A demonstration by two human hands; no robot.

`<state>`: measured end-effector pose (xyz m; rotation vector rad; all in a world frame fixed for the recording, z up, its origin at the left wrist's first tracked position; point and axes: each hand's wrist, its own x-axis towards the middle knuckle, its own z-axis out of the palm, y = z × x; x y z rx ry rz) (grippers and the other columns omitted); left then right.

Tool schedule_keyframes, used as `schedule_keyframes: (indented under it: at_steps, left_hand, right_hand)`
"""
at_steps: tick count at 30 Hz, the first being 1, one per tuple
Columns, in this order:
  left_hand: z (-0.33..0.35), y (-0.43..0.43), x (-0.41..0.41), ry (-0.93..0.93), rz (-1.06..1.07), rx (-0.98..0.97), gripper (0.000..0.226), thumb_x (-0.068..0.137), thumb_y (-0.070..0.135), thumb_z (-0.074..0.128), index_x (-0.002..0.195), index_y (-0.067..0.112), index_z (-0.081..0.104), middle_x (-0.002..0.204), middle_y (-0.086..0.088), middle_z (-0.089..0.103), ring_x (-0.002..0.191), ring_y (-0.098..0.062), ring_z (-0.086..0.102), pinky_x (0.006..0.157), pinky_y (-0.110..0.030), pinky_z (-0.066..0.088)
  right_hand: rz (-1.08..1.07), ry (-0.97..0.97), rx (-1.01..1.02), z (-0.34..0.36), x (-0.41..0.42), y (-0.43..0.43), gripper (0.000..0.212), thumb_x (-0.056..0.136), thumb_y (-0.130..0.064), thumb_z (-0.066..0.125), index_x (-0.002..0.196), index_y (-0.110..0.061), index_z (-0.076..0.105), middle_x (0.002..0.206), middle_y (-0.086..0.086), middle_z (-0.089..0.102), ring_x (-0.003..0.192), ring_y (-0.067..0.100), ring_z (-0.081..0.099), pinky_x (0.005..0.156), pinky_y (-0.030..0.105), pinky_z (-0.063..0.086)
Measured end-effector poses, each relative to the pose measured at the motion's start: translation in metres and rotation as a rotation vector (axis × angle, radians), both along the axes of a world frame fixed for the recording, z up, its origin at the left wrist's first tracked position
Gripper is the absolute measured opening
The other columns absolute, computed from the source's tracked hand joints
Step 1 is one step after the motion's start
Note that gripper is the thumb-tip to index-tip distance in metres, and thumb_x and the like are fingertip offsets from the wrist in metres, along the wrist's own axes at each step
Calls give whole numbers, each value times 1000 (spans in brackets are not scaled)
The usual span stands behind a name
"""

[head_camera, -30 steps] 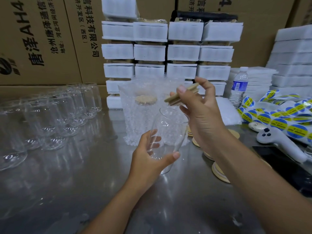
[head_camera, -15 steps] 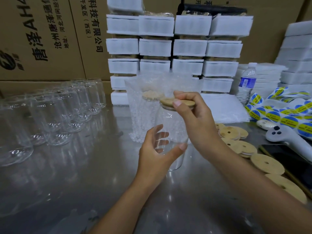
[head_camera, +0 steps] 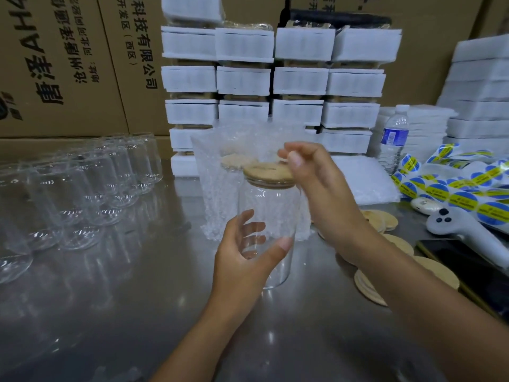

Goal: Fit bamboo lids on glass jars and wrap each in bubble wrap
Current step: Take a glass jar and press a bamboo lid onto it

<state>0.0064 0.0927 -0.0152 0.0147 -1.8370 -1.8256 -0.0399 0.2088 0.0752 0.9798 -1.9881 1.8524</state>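
Left fingers (head_camera: pixel 279 246) wrap the glass jar (head_camera: pixel 272 208); right fingers (head_camera: pixel 297 162) pinch the bamboo lid (head_camera: pixel 267 172).

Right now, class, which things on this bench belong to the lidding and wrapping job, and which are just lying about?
In the job: glass jar in the left hand, bamboo lid on it, bubble wrap, empty jars, spare lids.
Lying about: water bottle, yellow-and-blue stickers, phone, white handheld device.
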Motion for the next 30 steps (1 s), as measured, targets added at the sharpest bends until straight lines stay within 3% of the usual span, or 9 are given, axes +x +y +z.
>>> schedule_keyframes:
  at_steps: [4, 6, 8, 10, 13, 16, 19, 24, 30]
  left_hand:
    - [-7, -1, -4, 7, 22, 8, 73, 45, 62, 76, 111, 41, 55, 103, 19, 66, 97, -2, 65, 80, -26, 53]
    - [-10, 0, -6, 10, 29, 6, 74, 43, 62, 77, 111, 42, 55, 103, 22, 66, 97, -3, 65, 76, -19, 51]
    - [-10, 1, -9, 15, 30, 15, 75, 41, 60, 77, 110, 41, 55, 103, 22, 66, 96, -5, 66, 75, -19, 49]
    - [-10, 1, -12, 30, 26, 47, 77, 39, 56, 79, 110, 38, 57, 103, 19, 68, 95, -8, 67, 77, -22, 47]
    - [-10, 2, -14, 59, 21, 75, 77, 36, 48, 79, 109, 36, 59, 102, 14, 70, 91, -10, 68, 74, -24, 47]
    - [-8, 2, -16, 89, 35, 83, 76, 34, 44, 78, 107, 32, 60, 99, 11, 72, 87, -10, 69, 74, -29, 47]
    - [-6, 2, -19, 107, 43, 94, 76, 33, 44, 76, 107, 30, 60, 97, 10, 73, 85, -10, 70, 73, -30, 47]
    - [-3, 4, -22, 118, 41, 101, 76, 34, 43, 75, 107, 28, 60, 97, 10, 73, 87, -11, 70, 74, -31, 48]
    - [-2, 4, -23, 104, 37, 99, 78, 34, 44, 75, 108, 28, 60, 97, 6, 72, 90, -15, 69, 74, -26, 47]
  right_hand:
    - [-285, 11, -64, 13, -43, 33, 1, 94, -36, 54, 95, -35, 54, 101, -14, 61, 96, 7, 61, 74, 12, 43]
    - [-415, 16, -4, 13, -71, 49, 7, 93, -25, 58, 91, -31, 56, 91, -16, 60, 85, -2, 59, 64, 3, 40]
    - [-510, -17, 91, 8, -100, 60, 9, 91, -22, 59, 84, -28, 57, 86, -15, 60, 73, -10, 55, 56, 3, 38]
    - [-586, -52, 225, -4, -127, 67, 8, 90, -19, 59, 83, -22, 61, 90, -6, 64, 74, -3, 57, 63, 15, 41]
    - [-610, -119, 536, -28, -160, 71, 14, 91, -20, 59, 101, -14, 66, 112, 4, 65, 98, 20, 59, 79, 25, 41]
    - [-590, -190, 770, -51, -175, 70, 36, 93, -30, 58, 126, -18, 56, 133, 6, 54, 118, 26, 51, 98, 37, 42]
    - [-706, -116, 985, -66, -181, 64, 47, 93, -42, 53, 135, -24, 46, 136, 4, 49, 126, 28, 42, 100, 43, 34]
    - [-858, 43, 1087, -69, -186, 55, 34, 91, -46, 55, 119, -26, 55, 120, 3, 54, 117, 27, 45, 95, 40, 33]
    - [-936, 54, 982, -63, -186, 56, 21, 95, -40, 52, 97, -25, 66, 99, 3, 66, 107, 27, 52, 84, 37, 32]
